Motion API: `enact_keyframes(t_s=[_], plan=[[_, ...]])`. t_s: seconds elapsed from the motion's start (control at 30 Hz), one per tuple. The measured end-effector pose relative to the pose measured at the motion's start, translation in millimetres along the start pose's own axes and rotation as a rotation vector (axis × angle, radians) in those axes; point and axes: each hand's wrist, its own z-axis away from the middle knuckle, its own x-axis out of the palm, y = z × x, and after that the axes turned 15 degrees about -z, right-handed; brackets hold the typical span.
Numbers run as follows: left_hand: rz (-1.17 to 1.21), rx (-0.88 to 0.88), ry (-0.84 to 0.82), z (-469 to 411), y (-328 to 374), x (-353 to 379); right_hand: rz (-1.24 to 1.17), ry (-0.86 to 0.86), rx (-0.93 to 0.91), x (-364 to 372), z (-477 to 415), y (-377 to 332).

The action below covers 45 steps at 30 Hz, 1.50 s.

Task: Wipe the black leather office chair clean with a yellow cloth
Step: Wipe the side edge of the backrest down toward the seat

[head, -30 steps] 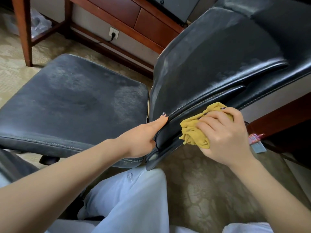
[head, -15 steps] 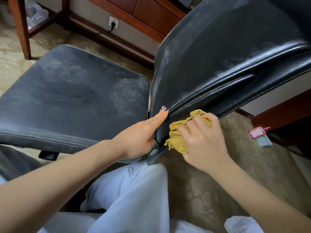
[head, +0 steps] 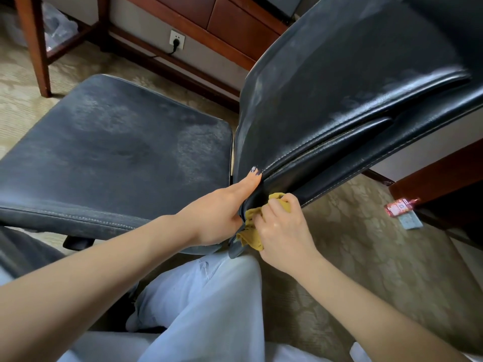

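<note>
The black leather office chair fills the view: its dusty seat (head: 112,152) lies at the left and its backrest (head: 339,95) leans away at the right. My left hand (head: 222,212) grips the backrest's lower near corner, thumb on the front face. Just to its right, my right hand (head: 282,228) clutches the bunched yellow cloth (head: 251,231) and presses it against the backrest's bottom edge. Part of the cloth is hidden under my fingers.
A wooden desk (head: 209,19) with drawers stands behind the chair, with a wall socket (head: 177,40) and plugged cable below it. A small red packet (head: 398,208) lies on the patterned carpet (head: 366,244) at the right. My knee in pale trousers (head: 209,296) sits just below the hands.
My right hand has slid the cloth down and leftward along the backrest's lower edge, ending close beside my left hand. My left hand has kept its grip on the corner.
</note>
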Motion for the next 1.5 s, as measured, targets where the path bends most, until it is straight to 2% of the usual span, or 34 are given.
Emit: enact_keyframes(t_s=[0.2, 0.33, 0.47, 0.6, 0.73, 1.03, 1.13, 1.2, 1.33, 1.5], plan=[[-0.090, 0.020, -0.042, 9, -3, 1, -0.009, -0.087, 0.055, 1, -3, -12], [-0.134, 0.018, -0.093, 19, -3, 4, -0.003, -0.185, -0.017, 14, 2, -17], [-0.126, -0.012, -0.138, 30, -8, 11, -0.056, -0.194, -0.083, 13, 3, -11], [-0.053, 0.007, -0.150, 37, -7, 23, -0.043, -0.053, -0.188, -10, 8, -9], [-0.017, 0.030, 0.003, 36, 3, 34, -0.007, 0.132, -0.241, -38, 4, -8], [0.046, 0.055, 0.207, 35, 13, 0, 0.119, 0.273, -0.289, -82, -19, 6], [0.089, 0.044, 0.240, 35, 10, -16, 0.115, 0.304, -0.226, -91, -38, 22], [0.122, 0.030, 0.256, 34, 8, -22, 0.126, 0.268, -0.136, -95, -50, 30], [0.175, -0.021, 0.228, 29, 5, -25, 0.057, 0.087, 0.007, -88, -61, 29], [0.267, -0.113, 0.177, 5, -1, -17, 0.044, -0.126, 0.010, -83, -68, 18]])
